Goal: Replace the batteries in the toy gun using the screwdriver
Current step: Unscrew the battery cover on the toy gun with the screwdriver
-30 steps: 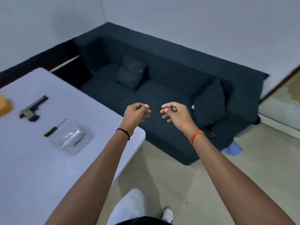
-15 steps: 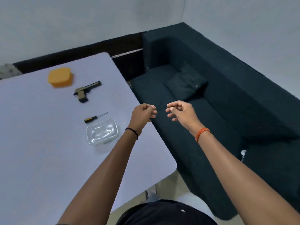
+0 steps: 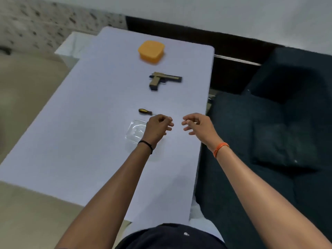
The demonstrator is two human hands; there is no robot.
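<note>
- Two hands hang above the near part of the white table point(image 3: 75, 123) in the head view, holding nothing: the left hand point(image 3: 157, 127) and the right hand point(image 3: 196, 125) are apart from each other, fingers loosely curled, neither touching any object.
- Beyond them, the toy gun point(image 3: 162, 80) lies flat on its side, mid-table, barrel pointing right; the screwdriver point(image 3: 145, 111) lies nearer, just beyond the left knuckles, its yellow-and-black handle to the left.
- Nearer still, a clear lidded container point(image 3: 135, 131) sits partly under the left hand; an orange container point(image 3: 151, 51) stands at the far end. Whether either holds the fresh batteries is not plain, as the picture is blurred.
- Judged from this, nothing has begun; the first step is to fetch gun and tool.
- Best done by taking the gun in one hand and turning it to find the battery cover's screw, while the other pinches the screwdriver by its handle.
- Seat the tip squarely before turning, so it does not slip.
</note>
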